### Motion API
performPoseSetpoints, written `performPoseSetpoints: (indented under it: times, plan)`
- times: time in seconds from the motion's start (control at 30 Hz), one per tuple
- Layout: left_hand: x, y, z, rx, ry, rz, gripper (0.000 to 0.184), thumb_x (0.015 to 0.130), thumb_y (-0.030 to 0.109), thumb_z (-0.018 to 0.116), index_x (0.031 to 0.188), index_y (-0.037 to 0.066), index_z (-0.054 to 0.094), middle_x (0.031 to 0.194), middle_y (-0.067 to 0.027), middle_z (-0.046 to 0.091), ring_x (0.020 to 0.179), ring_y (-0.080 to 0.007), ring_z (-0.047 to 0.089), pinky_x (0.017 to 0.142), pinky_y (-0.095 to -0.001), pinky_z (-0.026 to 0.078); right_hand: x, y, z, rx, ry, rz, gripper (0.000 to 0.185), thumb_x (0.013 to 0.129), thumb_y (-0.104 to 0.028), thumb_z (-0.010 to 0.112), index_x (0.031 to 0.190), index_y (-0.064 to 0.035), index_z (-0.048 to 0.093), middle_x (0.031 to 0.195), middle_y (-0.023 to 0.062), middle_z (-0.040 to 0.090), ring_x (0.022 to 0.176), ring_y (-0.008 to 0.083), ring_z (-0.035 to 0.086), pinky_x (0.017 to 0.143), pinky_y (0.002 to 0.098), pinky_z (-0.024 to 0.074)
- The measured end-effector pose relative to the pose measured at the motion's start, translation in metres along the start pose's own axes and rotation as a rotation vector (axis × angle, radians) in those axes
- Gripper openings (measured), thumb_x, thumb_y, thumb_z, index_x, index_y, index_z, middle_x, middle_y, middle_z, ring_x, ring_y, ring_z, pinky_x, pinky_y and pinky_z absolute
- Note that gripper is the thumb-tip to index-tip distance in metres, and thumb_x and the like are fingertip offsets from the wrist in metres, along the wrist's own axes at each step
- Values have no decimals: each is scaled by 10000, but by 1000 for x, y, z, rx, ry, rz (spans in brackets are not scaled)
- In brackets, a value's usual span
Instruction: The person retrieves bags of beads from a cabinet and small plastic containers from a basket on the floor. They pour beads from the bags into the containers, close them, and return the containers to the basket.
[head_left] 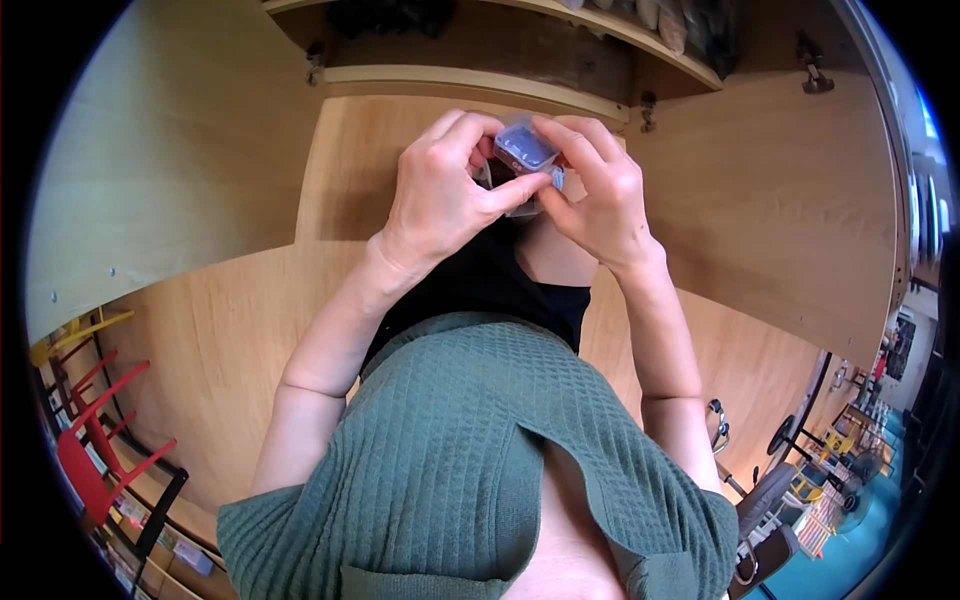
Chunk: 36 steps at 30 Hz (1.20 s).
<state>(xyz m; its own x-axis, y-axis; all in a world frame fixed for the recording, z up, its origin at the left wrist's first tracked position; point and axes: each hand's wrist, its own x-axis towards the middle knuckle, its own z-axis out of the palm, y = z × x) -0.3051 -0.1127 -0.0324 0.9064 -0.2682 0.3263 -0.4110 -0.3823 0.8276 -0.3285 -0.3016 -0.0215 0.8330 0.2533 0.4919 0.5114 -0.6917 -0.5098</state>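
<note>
A small clear plastic box (525,143) with a bluish tint is held up between my hands, in front of the cabinet. My left hand (437,185) is closed around its left side, thumb reaching across below the box. On the other side my right hand (598,192) is closed too, fingertips on the box's upper right edge and thumb underneath. Just under the box, something clear with dark contents shows between the fingers; my hands partly hide it, and I cannot tell whether it is a separate container.
Open cabinet doors stand on the left (150,170) and right (770,190). A wooden shelf (470,85) is ahead, with dark and bagged items higher up. A red chair (85,470) is at lower left, a teal surface (865,530) at lower right.
</note>
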Motion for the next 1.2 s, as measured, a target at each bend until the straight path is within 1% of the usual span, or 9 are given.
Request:
performPoseSetpoints:
  times: [0.13,0.27,0.33,0.53,0.73,0.87,0.93,1.07,1.2]
  plan:
    - [2,5,-1,-98,-4,42,465,744,252,879,1094,23,676,834,-56,639,723,-145,606,640,-277,511,-4,9,4,-49,13,-40,368,735,-61,784,1094,-38,708,969,140,683,862,317,656,745,375,538]
    - [5,-4,-5,-4,-76,256,314,825,108,750,1116,39,655,895,-116,642,861,-310,622,745,-383,534,0,11,2,-10,-7,-73,312,731,-101,785,1025,-37,701,911,111,663,862,318,642,784,399,521]
    - [6,-9,-4,38,-72,298,304,823,114,753,1100,35,657,883,-115,641,847,-310,621,734,-387,530,-1,13,0,4,-59,-39,299,738,-107,781,1019,-41,702,897,105,662,855,316,632,804,404,503]
    - [11,-11,-1,96,-72,356,330,801,167,794,1080,36,676,835,-90,646,739,-249,601,685,-337,511,3,2,-4,46,78,19,297,723,-77,795,1001,-31,703,876,107,662,834,284,629,780,371,506]
    - [7,5,0,37,-62,250,485,695,253,887,1074,41,669,787,-54,615,699,-197,578,607,-326,491,-22,28,-14,548,206,409,282,780,-28,808,1033,19,694,957,52,694,850,106,626,752,258,517]
    - [3,5,-7,153,-99,350,469,641,285,920,949,37,670,833,-85,621,725,-243,603,631,-344,501,-29,35,-33,762,279,624,334,828,9,777,1136,40,653,1012,63,696,884,105,632,830,247,532]
    - [-2,12,-7,178,-126,330,409,628,243,926,864,32,666,866,-110,624,759,-287,623,650,-371,508,-35,44,-36,771,303,638,329,834,27,762,1141,35,645,1012,59,696,885,108,636,835,249,535]
    - [-12,12,-5,189,-162,270,297,661,112,892,843,24,674,901,-116,631,781,-266,640,658,-344,521,-51,72,-34,754,363,689,292,842,40,743,1115,24,642,997,49,695,886,99,640,802,247,540]
    - [-23,12,-4,185,-160,209,215,689,26,851,823,27,683,940,-109,649,780,-243,653,655,-318,534,-78,133,-13,578,402,914,251,839,44,721,1074,4,641,899,29,689,795,73,630,731,230,520]
